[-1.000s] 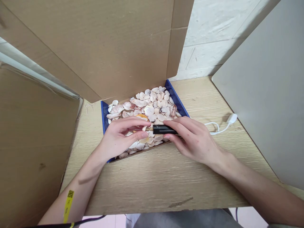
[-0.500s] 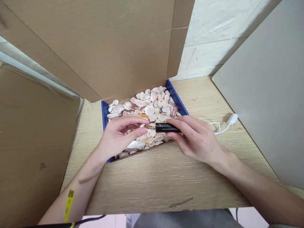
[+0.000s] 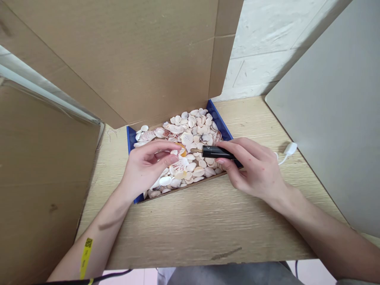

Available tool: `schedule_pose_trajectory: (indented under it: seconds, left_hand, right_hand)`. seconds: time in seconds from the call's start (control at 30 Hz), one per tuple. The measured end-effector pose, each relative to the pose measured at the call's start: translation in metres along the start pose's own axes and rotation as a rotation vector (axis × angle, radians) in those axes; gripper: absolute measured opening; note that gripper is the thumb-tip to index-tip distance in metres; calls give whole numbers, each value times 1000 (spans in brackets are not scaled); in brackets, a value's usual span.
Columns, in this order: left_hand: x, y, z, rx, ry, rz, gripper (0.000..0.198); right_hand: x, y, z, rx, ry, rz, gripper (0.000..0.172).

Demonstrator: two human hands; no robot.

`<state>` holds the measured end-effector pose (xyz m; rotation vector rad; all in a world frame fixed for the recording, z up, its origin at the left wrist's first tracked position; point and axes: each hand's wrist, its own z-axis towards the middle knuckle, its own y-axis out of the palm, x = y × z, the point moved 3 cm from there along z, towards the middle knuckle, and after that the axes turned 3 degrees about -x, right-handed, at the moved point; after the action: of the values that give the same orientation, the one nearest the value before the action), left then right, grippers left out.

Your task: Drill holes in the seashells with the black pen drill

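Note:
Between the thumb and forefinger of my left hand (image 3: 150,160) is a small pale seashell (image 3: 174,152), mostly covered by the fingers. My right hand (image 3: 252,166) is closed round a black mini electric drill (image 3: 218,152). Its brass-coloured chuck (image 3: 196,150) points left, a short gap from the left fingertips. Both hands are above a shallow blue-sided box (image 3: 220,120) full of loose seashells (image 3: 203,128), white, cream and pinkish. A yellow-orange shell (image 3: 181,149) shows just behind the left fingertips.
The box rests on a light wooden table (image 3: 184,225). Large cardboard panels (image 3: 142,59) stand behind it and at the left. A grey board (image 3: 332,99) leans along the right. A white cable plug (image 3: 290,149) lies right of my right hand.
My right hand has drawn the mini drill back to the right and slightly up, away from the shell. The left hand has shifted slightly left, keeping its pinch.

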<state>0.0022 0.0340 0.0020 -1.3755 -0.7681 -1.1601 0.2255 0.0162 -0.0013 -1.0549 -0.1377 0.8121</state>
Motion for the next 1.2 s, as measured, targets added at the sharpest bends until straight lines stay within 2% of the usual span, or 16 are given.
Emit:
schedule_pose_trajectory:
  seconds: [0.2,0.5,1.2]
  left_hand:
    - [-1,-2,-1,-11,-69,-30,17]
    - [1,-3,-1,-45,-50,65,18]
    - [-1,-1,-1,-17,-70,-19,17]
  right_hand:
    - [0,0,1,9,3,11,26]
    - [-1,-1,1,4,3,20,26]
    - [-1,0,0,6,15,16,26]
